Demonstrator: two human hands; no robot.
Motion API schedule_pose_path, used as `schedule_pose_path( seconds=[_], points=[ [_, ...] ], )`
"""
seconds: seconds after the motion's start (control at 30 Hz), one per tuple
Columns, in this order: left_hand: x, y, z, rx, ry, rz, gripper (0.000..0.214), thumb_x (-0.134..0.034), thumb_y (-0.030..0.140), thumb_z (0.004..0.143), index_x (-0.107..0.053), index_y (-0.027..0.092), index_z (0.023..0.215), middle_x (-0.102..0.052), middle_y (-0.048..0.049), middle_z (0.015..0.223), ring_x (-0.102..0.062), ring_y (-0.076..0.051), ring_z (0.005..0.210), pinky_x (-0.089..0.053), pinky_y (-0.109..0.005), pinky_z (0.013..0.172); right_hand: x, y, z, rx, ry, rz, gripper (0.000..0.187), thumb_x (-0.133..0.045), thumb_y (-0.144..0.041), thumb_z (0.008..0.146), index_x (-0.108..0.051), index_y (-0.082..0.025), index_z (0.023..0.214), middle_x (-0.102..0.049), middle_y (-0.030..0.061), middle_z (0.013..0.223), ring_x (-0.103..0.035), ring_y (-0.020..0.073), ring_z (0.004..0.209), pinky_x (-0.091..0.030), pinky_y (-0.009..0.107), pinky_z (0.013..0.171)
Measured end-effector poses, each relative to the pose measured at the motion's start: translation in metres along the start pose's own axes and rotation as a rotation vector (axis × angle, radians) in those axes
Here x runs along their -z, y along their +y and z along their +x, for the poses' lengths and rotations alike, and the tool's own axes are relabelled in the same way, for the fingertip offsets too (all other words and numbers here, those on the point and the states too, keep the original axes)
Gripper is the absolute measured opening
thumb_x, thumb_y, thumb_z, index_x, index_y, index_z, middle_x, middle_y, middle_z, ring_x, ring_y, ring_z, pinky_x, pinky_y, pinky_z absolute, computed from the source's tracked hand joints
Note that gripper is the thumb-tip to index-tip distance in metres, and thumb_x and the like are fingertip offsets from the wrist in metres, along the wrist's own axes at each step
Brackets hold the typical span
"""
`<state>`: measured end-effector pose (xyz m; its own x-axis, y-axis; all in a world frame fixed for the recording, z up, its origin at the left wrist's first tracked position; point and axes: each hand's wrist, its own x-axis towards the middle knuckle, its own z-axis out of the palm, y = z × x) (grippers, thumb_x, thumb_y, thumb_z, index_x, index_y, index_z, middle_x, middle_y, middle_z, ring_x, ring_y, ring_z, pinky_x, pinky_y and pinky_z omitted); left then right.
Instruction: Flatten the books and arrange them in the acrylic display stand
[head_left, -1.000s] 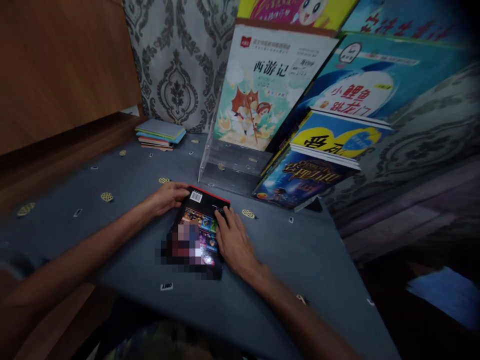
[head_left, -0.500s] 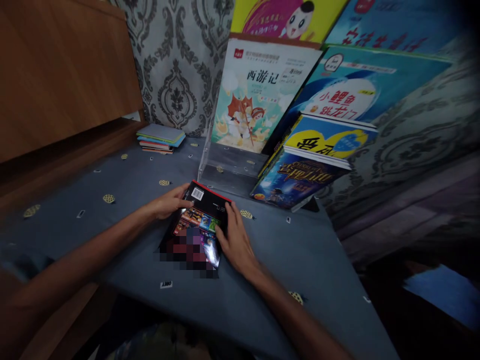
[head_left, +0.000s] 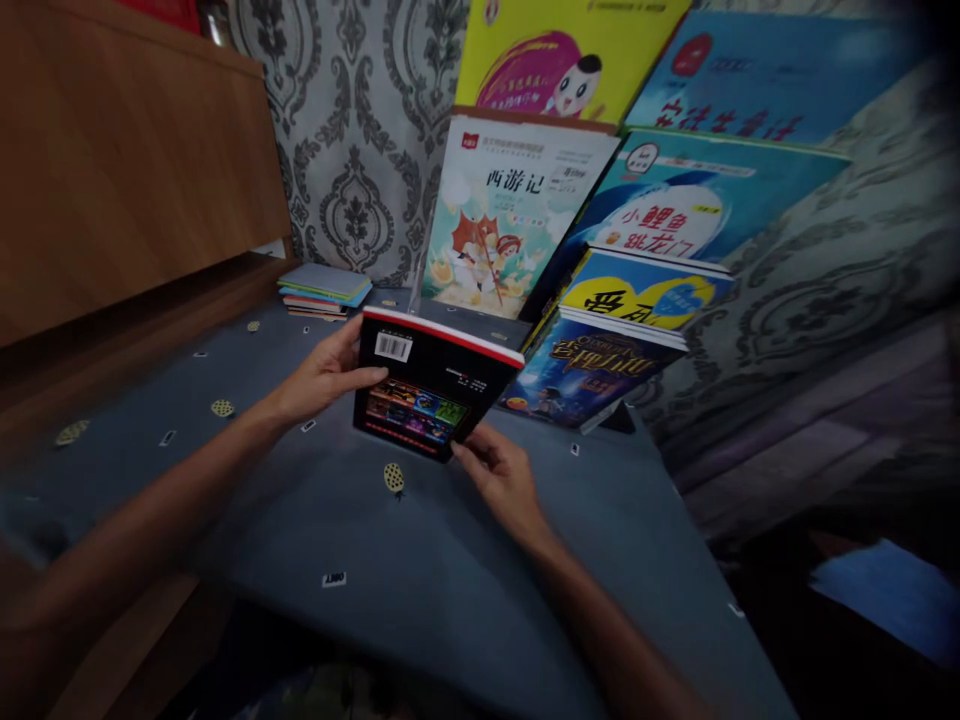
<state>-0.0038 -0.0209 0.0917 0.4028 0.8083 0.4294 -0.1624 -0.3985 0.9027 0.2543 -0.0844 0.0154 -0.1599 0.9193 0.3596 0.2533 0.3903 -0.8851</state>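
Note:
A black book with a red top edge is held up in front of me, its barcode and rows of small colour pictures facing me. My left hand grips its left side, thumb across the cover and fingers behind. At the lower right corner, my right hand pinches the book between thumb and fingers. Just beyond stands a clear rack with a white book on its left. On the rack's right a dark blue book leans in front of a yellow and blue book.
A small stack of thin books lies at the back left of the grey tablecloth. Beside it rises a wooden cabinet. Higher on the rack sit a yellow book and blue ones. Patterned wallpaper covers the wall.
The black book has come up off the table and tilted more upright, nearer the rack. My right hand has shifted from its right side down to the lower corner.

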Motion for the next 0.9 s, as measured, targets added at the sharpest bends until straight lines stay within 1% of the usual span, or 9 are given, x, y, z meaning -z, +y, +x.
schedule_pose_path(
  seconds=[0.1, 0.17, 0.23, 0.37, 0.47, 0.57, 0.67, 0.83, 0.9],
  points=[
    [0.005, 0.013, -0.013, 0.079, -0.148, 0.122, 0.026, -0.078, 0.033, 0.081, -0.076, 0.022, 0.104, -0.076, -0.0072, 0.108, -0.069, -0.028, 0.109, -0.050, -0.044, 0.101, 0.006, 0.003, -0.001, 0.129, 0.105, -0.233, 0.024, -0.056, -0.035, 0.094, -0.074, -0.023, 0.104, -0.077, 0.0052, 0.096, -0.071, 0.0234, 0.090, -0.057, 0.038, 0.083],
    [0.009, 0.013, -0.025, 0.133, -0.289, 0.236, 0.025, -0.076, 0.038, 0.082, -0.080, 0.023, 0.101, -0.075, -0.0102, 0.114, -0.064, -0.033, 0.120, -0.043, -0.049, 0.110, 0.007, 0.012, -0.002, 0.198, 0.103, -0.328, 0.027, -0.051, -0.030, 0.096, -0.073, -0.024, 0.111, -0.076, 0.0071, 0.111, -0.071, 0.0245, 0.105, -0.056, 0.042, 0.094],
    [0.012, 0.005, -0.040, 0.146, -0.398, 0.355, 0.029, -0.074, 0.039, 0.083, -0.078, 0.028, 0.109, -0.071, -0.0099, 0.127, -0.055, -0.035, 0.133, -0.032, -0.053, 0.118, 0.006, 0.023, -0.004, 0.251, 0.055, -0.404, 0.031, -0.046, -0.024, 0.098, -0.072, -0.024, 0.115, -0.072, 0.0091, 0.123, -0.067, 0.0238, 0.117, -0.054, 0.045, 0.101],
    [0.015, -0.023, -0.069, 0.137, -0.496, 0.564, 0.042, -0.065, 0.029, 0.090, -0.065, 0.036, 0.132, -0.055, -0.0038, 0.148, -0.038, -0.029, 0.147, -0.023, -0.052, 0.122, 0.005, 0.043, -0.006, 0.325, -0.089, -0.549, 0.032, -0.046, -0.017, 0.097, -0.072, -0.024, 0.114, -0.070, 0.0118, 0.128, -0.064, 0.0232, 0.123, -0.052, 0.048, 0.105],
    [0.014, -0.036, -0.084, 0.134, -0.557, 0.667, 0.053, -0.057, 0.018, 0.093, -0.055, 0.040, 0.141, -0.046, 0.0000, 0.156, -0.034, -0.025, 0.150, -0.019, -0.048, 0.124, 0.007, 0.051, -0.004, 0.365, -0.165, -0.610, 0.034, -0.044, -0.013, 0.096, -0.072, -0.021, 0.115, -0.070, 0.0133, 0.126, -0.063, 0.0235, 0.124, -0.053, 0.047, 0.104],
    [0.015, -0.040, -0.087, 0.144, -0.607, 0.738, 0.057, -0.051, 0.012, 0.094, -0.053, 0.041, 0.143, -0.043, 0.0020, 0.158, -0.035, -0.022, 0.149, -0.017, -0.044, 0.125, 0.010, 0.050, -0.002, 0.378, -0.216, -0.660, 0.040, -0.040, -0.006, 0.093, -0.071, -0.016, 0.117, -0.071, 0.0158, 0.124, -0.063, 0.0245, 0.123, -0.054, 0.046, 0.101],
    [0.015, -0.044, -0.075, 0.149, -0.583, 0.813, 0.053, -0.054, 0.013, 0.091, -0.058, 0.038, 0.138, -0.051, 0.0018, 0.153, -0.043, -0.021, 0.144, -0.018, -0.042, 0.124, 0.005, 0.037, 0.001, 0.347, -0.249, -0.729, 0.043, -0.040, -0.002, 0.089, -0.071, -0.014, 0.116, -0.071, 0.0157, 0.122, -0.063, 0.0262, 0.120, -0.052, 0.049, 0.103],
    [0.009, -0.071, -0.036, 0.107, -0.288, 0.875, 0.041, -0.050, 0.011, 0.087, -0.067, 0.025, 0.122, -0.066, -0.0078, 0.133, -0.056, -0.025, 0.126, -0.035, -0.041, 0.114, -0.036, 0.007, 0.017, 0.301, -0.329, -0.740, 0.039, -0.047, -0.008, 0.092, -0.067, -0.019, 0.123, -0.068, 0.0122, 0.127, -0.061, 0.0243, 0.122, -0.048, 0.047, 0.109],
    [0.007, -0.084, -0.025, 0.108, -0.213, 0.888, 0.038, -0.047, 0.010, 0.086, -0.068, 0.022, 0.116, -0.069, -0.0097, 0.121, -0.058, -0.026, 0.118, -0.038, -0.042, 0.110, -0.052, 0.002, 0.023, 0.291, -0.345, -0.742, 0.037, -0.049, -0.013, 0.094, -0.065, -0.018, 0.127, -0.065, 0.0141, 0.133, -0.058, 0.0246, 0.127, -0.046, 0.047, 0.111]
  ],
)
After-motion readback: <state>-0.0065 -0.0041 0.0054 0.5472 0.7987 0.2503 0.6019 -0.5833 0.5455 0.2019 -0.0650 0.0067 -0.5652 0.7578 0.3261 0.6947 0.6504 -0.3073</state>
